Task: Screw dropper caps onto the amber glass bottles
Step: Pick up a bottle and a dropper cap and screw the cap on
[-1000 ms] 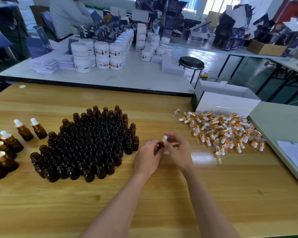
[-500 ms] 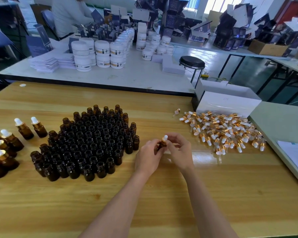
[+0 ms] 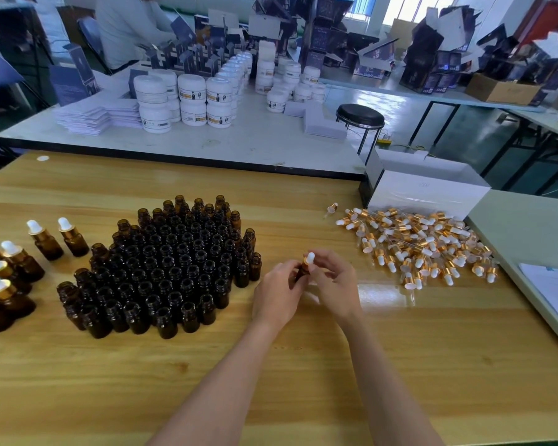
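Almost nothing has moved in the last second. The left hand [image 3: 279,292] keeps its grip round the bottle [image 3: 303,270] just above the bench [image 3: 303,365], and the right hand [image 3: 334,284] pinches the dropper cap [image 3: 310,258] on top, likely the last tightening turns.

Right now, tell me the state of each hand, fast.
Left hand: closed, holding the amber bottle.
Right hand: closed, pinching the dropper cap on that bottle.

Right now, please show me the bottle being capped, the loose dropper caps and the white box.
bottle being capped [image 3: 303,271]: head view, amber body under cap.
loose dropper caps [image 3: 416,246]: head view, middle of pile.
white box [image 3: 422,199]: head view, front wall.
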